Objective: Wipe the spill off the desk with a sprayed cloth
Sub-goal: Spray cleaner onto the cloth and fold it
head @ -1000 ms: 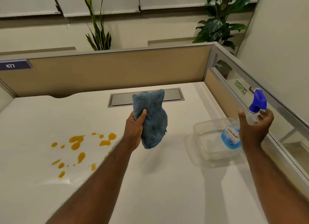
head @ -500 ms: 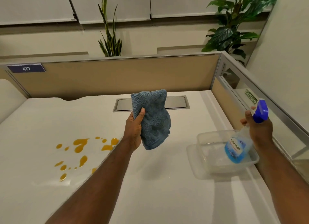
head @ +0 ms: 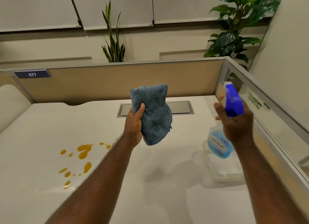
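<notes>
My left hand (head: 134, 123) holds a folded blue cloth (head: 153, 113) upright in the air above the middle of the white desk (head: 158, 190). My right hand (head: 237, 123) grips a spray bottle (head: 232, 103) with a blue trigger head and pale blue liquid, lifted to the right of the cloth, its nozzle end toward the cloth. An orange spill (head: 80, 158) of several drops and small puddles lies on the desk at the left, partly hidden by my left forearm.
A clear plastic container (head: 224, 171) sits on the desk at the right, under the bottle. A metal cable hatch (head: 180, 108) lies at the desk's back. Tan partition walls (head: 100, 84) close the back and right sides. Plants stand behind the partition.
My right hand has lifted the spray bottle out of the clear container and raised it toward the cloth. My left hand keeps the cloth held up in about the same place.
</notes>
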A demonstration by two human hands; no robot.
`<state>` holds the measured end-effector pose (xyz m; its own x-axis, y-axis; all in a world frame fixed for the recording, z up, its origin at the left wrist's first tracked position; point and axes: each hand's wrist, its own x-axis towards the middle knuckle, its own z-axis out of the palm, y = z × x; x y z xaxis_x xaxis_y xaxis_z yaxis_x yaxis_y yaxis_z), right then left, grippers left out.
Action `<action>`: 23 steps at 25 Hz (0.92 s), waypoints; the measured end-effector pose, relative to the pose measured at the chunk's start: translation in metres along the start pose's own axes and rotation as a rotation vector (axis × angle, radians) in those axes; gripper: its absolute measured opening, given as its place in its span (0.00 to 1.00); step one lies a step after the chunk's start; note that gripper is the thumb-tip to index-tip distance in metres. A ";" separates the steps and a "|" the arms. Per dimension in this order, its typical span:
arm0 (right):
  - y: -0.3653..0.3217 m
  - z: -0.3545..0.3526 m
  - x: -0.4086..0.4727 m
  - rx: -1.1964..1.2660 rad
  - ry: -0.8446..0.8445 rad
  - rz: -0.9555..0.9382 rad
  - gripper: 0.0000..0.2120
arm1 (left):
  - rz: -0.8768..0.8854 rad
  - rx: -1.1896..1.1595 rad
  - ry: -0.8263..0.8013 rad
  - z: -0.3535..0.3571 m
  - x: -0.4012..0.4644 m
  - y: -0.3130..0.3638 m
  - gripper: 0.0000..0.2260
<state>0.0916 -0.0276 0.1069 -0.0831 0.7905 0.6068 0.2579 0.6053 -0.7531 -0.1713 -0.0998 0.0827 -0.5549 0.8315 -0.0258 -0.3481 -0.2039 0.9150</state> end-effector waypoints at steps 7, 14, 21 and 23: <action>-0.044 0.093 -0.038 0.323 -0.266 0.264 0.08 | -0.006 -0.012 -0.007 -0.015 0.009 0.017 0.06; -0.053 0.141 -0.059 0.273 -0.404 0.290 0.05 | -0.026 -0.035 -0.016 -0.029 0.007 0.022 0.09; -0.055 0.156 -0.061 0.182 -0.390 0.246 0.10 | -0.060 -0.038 -0.004 -0.031 0.011 0.021 0.08; -0.055 0.156 -0.060 0.208 -0.365 0.249 0.09 | -0.059 -0.036 0.000 -0.032 0.011 0.020 0.09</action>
<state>-0.0681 -0.0940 0.0721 -0.3847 0.8725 0.3013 0.1181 0.3702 -0.9214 -0.2081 -0.1115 0.0882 -0.5322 0.8429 -0.0793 -0.4076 -0.1730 0.8966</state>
